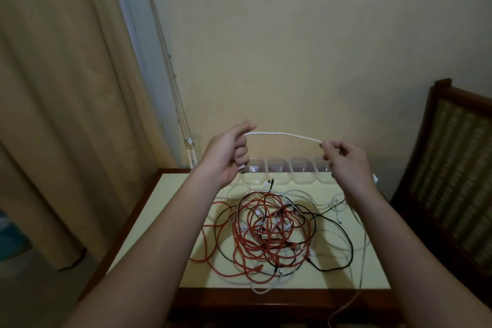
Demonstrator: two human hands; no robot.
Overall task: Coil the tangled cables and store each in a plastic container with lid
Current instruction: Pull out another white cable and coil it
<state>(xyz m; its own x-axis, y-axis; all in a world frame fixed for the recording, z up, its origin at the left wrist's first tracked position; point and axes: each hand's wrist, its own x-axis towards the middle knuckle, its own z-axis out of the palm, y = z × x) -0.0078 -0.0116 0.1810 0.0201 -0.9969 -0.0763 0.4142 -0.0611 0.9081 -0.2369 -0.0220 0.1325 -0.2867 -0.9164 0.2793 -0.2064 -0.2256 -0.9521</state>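
A white cable (285, 135) stretches in the air between my two raised hands, above the table. My left hand (229, 154) pinches one end of the span, and the cable's USB plug sticks out below its fingers. My right hand (346, 158) pinches the other end; the rest of the cable hangs down past the table's right side. On the table (165, 221) lies a tangle (271, 231) of red, black and white cables. A row of clear plastic containers (290, 172) stands along the table's far edge by the wall.
A dark wooden chair (452, 168) with a woven back stands to the right of the table. A beige curtain (66, 114) hangs on the left. A thin cord (186, 141) runs down the wall by the window frame.
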